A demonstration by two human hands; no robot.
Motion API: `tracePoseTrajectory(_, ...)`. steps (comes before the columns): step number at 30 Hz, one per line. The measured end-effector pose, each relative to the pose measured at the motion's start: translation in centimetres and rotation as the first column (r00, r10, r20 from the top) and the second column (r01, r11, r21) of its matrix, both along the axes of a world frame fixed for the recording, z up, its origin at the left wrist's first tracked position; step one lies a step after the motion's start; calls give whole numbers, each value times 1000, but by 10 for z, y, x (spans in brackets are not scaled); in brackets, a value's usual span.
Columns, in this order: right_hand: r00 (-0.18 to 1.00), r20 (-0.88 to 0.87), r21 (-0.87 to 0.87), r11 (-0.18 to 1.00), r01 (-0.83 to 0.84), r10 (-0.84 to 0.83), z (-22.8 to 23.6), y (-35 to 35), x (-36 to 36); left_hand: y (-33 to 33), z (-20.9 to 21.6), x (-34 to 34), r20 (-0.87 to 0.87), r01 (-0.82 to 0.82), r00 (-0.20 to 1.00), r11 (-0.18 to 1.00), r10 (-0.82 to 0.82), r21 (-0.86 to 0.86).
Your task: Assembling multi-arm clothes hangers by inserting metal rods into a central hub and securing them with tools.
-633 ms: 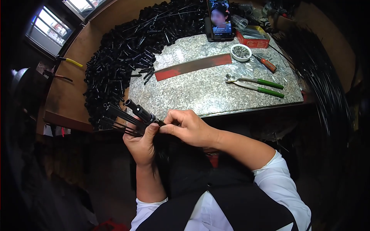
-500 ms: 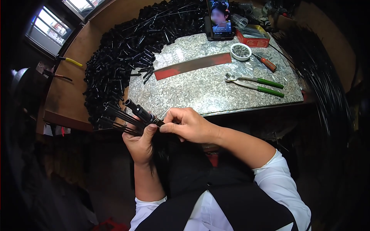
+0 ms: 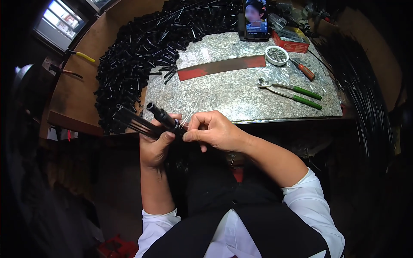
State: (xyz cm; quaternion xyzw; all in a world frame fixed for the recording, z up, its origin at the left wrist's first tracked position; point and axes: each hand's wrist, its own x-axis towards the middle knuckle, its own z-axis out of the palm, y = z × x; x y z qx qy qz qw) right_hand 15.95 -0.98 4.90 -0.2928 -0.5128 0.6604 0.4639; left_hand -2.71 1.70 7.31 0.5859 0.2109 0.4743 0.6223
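My left hand is closed round a bundle of thin black rods and a stepped black tube, which look like umbrella ribs and a runner. The tube tilts up to the left, its hollow end showing. Just to its right, my right hand is pinched at the tube's lower end, thumb against index finger. Thin light wires stick up between the two hands and seem to run into the right hand's pinch. My fingers hide the tube's lower end.
A big heap of black plastic tubes covers the left and back. On the stone-patterned top lie a red-grey strip, green-handled pincers, a screwdriver and a white bowl of small metal parts. A phone stands behind.
The tube stands a little steeper, and both hands are slightly higher in the picture. Light wires show more plainly beside my right hand. The whole view has shifted somewhat.
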Motion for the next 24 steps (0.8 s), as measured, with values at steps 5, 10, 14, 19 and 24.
tracePoseTrajectory(5, 958, 100, 72, 962, 264, -270, -2, 2, -18, -19, -17, 36, 143, -369, 921, 929, 362, 18)
tracePoseTrajectory(10, 889, 178, 292, 886, 362, -422, -18, 4, -35, -35, -13, 52, 26, -581, 811, 800, 585, 150)
tracePoseTrajectory(14, 923, 142, 113, 933, 343, -357, -9, -3, -36, -28, -9, 37, -147, -522, 833, 846, 533, 109)
tracePoseTrajectory(19, 933, 135, 153, 937, 313, -333, -10, -3, -35, -23, -12, 27, -196, -486, 845, 867, 498, 110)
tracePoseTrajectory(24, 948, 98, 243, 931, 272, -302, -12, -9, -28, -27, -6, 27, -222, -452, 859, 887, 461, 94)
